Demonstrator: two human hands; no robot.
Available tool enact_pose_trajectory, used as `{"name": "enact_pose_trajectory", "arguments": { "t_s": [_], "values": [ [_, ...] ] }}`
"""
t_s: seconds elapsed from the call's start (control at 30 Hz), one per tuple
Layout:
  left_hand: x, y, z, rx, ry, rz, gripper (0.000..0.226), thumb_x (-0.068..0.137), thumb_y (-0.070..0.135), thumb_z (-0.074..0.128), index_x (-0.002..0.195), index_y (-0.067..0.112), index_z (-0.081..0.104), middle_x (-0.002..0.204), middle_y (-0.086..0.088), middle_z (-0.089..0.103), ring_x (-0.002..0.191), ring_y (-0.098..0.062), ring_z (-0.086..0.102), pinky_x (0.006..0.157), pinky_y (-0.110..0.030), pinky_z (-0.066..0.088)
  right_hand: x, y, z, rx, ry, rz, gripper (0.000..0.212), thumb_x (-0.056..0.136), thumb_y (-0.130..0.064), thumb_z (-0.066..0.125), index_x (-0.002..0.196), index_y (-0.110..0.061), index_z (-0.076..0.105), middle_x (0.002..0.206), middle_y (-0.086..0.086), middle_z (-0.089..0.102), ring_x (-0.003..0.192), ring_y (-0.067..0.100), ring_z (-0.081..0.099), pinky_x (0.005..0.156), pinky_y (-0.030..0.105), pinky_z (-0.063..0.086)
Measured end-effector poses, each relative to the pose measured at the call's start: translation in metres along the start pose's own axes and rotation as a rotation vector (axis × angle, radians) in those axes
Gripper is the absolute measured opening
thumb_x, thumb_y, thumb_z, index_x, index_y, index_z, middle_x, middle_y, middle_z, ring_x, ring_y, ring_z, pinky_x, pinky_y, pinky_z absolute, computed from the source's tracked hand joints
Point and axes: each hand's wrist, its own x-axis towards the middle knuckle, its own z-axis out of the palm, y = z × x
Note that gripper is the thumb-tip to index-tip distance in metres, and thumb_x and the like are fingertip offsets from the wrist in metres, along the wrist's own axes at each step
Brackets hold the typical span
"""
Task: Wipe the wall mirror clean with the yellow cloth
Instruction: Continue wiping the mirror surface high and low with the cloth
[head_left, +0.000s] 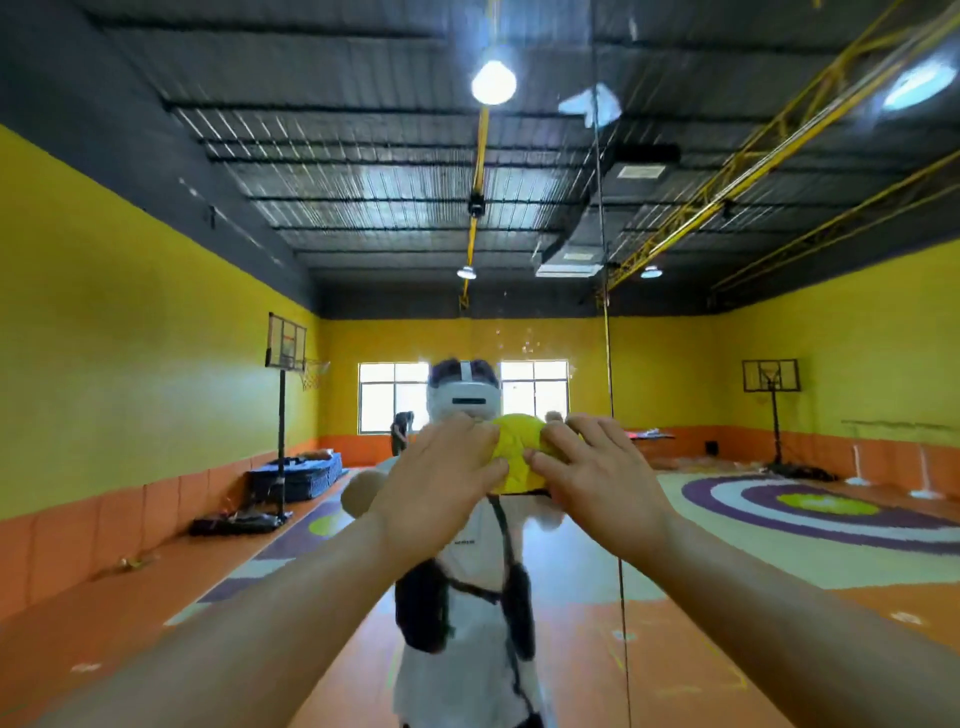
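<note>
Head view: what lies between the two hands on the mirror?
The yellow cloth lies between the left hand and the right hand; both touch it. The head view shows this.

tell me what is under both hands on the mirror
A bunched yellow cloth, under the left hand and right hand. The wall mirror glass behind it is covered.

Your left hand (441, 480) and right hand (595, 480) press the bunched yellow cloth (517, 452) against the wall mirror (701, 338), just under your reflected headset (465, 399). Specks (525, 345) sit on the glass above the cloth. A vertical seam (605, 364) runs just right of it.
</note>
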Motion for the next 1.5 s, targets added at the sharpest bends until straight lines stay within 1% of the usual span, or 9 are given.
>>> {"name": "enact_pose_trajectory", "arguments": {
  "t_s": [0.17,0.4,0.57,0.8,0.9,1.03,1.27,1.37,1.5],
  "values": [
    [0.069,-0.042,-0.025,0.034,-0.030,-0.069,0.034,0.072,0.025,0.080,0.104,0.028,0.069,0.118,-0.004,0.059,0.108,-0.027,0.052,0.084,-0.039,0.044,0.069,0.053,-0.010,-0.041,-0.035,0.011,0.028,0.079,-0.028,0.074,0.106,-0.025,0.068,0.109,0.004,0.061,0.104,0.031,0.057,0.083,0.043,0.049],
    [0.148,-0.096,-0.038,0.020,0.028,-0.157,0.045,0.054,0.013,0.087,0.095,0.024,0.071,0.113,-0.002,0.059,0.102,-0.030,0.053,0.071,-0.041,0.049,0.140,0.107,-0.010,-0.045,0.094,0.114,0.026,0.077,-0.023,0.059,0.101,-0.021,0.071,0.105,0.007,0.061,0.095,0.033,0.056,0.074,0.042,0.048],
    [0.208,-0.130,-0.051,-0.021,0.086,-0.226,0.038,0.069,0.007,0.076,0.102,0.025,0.070,0.120,0.001,0.055,0.108,-0.028,0.047,0.084,-0.043,0.045,0.190,0.154,-0.011,-0.012,0.151,0.179,0.029,0.077,-0.013,0.073,0.106,-0.018,0.072,0.109,0.010,0.062,0.097,0.037,0.057,0.079,0.046,0.050],
    [0.269,-0.163,-0.066,-0.042,0.109,-0.254,0.027,0.084,0.009,0.073,0.105,0.025,0.073,0.119,0.001,0.056,0.107,-0.026,0.046,0.078,-0.032,0.028,0.239,0.202,-0.028,-0.026,0.130,0.176,0.030,0.079,-0.008,0.075,0.109,-0.015,0.072,0.108,0.013,0.062,0.094,0.039,0.056,0.077,0.045,0.045],
    [0.272,-0.166,-0.062,-0.095,0.130,-0.274,0.028,0.081,0.006,0.076,0.102,0.024,0.074,0.117,0.000,0.059,0.105,-0.028,0.048,0.078,-0.031,0.029,0.240,0.202,-0.030,0.003,0.118,0.196,0.031,0.082,-0.010,0.073,0.113,-0.015,0.072,0.112,0.012,0.062,0.096,0.038,0.056,0.080,0.047,0.047],
    [0.265,-0.165,-0.050,-0.137,0.189,-0.261,0.034,0.075,-0.002,0.076,0.102,0.021,0.075,0.118,-0.002,0.061,0.102,-0.031,0.051,0.083,-0.039,0.043,0.233,0.210,-0.032,0.020,0.104,0.123,0.033,0.081,-0.011,0.075,0.114,-0.015,0.072,0.113,0.011,0.063,0.097,0.037,0.057,0.080,0.046,0.047],
    [0.288,-0.108,-0.025,-0.102,0.185,-0.196,0.042,0.074,-0.003,0.072,0.111,0.017,0.069,0.124,-0.007,0.060,0.111,-0.036,0.052,0.092,-0.046,0.046,0.185,0.260,-0.044,0.017,0.097,0.090,0.033,0.083,-0.011,0.068,0.115,-0.018,0.074,0.113,0.007,0.064,0.103,0.034,0.056,0.083,0.045,0.046],
    [0.300,-0.091,-0.028,-0.094,0.155,-0.213,0.037,0.076,0.004,0.067,0.111,0.016,0.066,0.126,-0.007,0.058,0.112,-0.035,0.050,0.092,-0.049,0.047,0.175,0.276,-0.047,0.011,0.073,0.098,0.035,0.083,-0.018,0.060,0.116,-0.019,0.073,0.114,0.006,0.063,0.103,0.034,0.056,0.084,0.044,0.045],
    [0.297,-0.080,-0.029,-0.057,0.113,-0.247,0.041,0.079,0.031,0.039,0.111,0.018,0.062,0.126,-0.003,0.055,0.115,-0.031,0.047,0.094,-0.045,0.047,0.169,0.266,-0.040,0.026,0.098,0.175,0.038,0.081,-0.028,0.047,0.108,-0.018,0.072,0.112,0.006,0.064,0.105,0.035,0.058,0.089,0.044,0.043]
  ]
}}
